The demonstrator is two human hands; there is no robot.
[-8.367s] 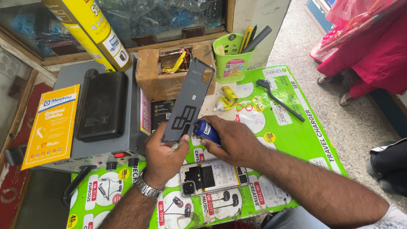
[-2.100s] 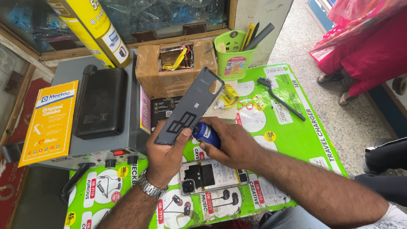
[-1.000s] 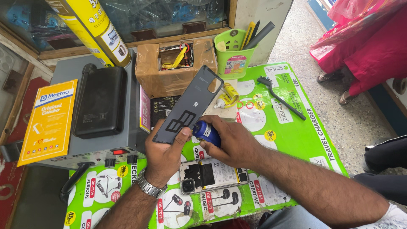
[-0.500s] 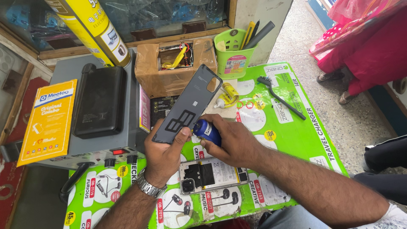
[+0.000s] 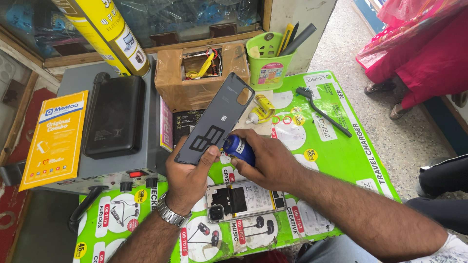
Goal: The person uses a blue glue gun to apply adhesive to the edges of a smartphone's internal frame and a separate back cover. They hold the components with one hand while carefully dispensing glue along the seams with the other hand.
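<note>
Lying nearest the person on the green counter [image 5: 341, 160] is an opened phone body [image 5: 245, 200], its inner parts facing up, just below both hands. The left hand [image 5: 187, 173], with a metal watch [image 5: 169, 214] at the wrist, grips the lower end of a dark grey phone back cover [image 5: 214, 119], thumb on its face and fingers behind, holding it tilted up off the counter. The right hand [image 5: 265, 160] is closed around a small blue bottle [image 5: 240, 147], whose tip meets the cover's lower edge. Left of the hands sits a grey machine [image 5: 73, 156] carrying a black block [image 5: 114, 116] and a yellow packet [image 5: 53, 139]. Beyond the cover lie a small tube [image 5: 256, 114] and a black brush [image 5: 321, 111], well apart from the hands. Farthest back stand a brown cardboard box [image 5: 200, 78] of wires, a green cup [image 5: 270, 65] holding tools, and 1 yellow can [image 5: 105, 34]. A person in pink [image 5: 419, 63] stands on the floor at the right.
</note>
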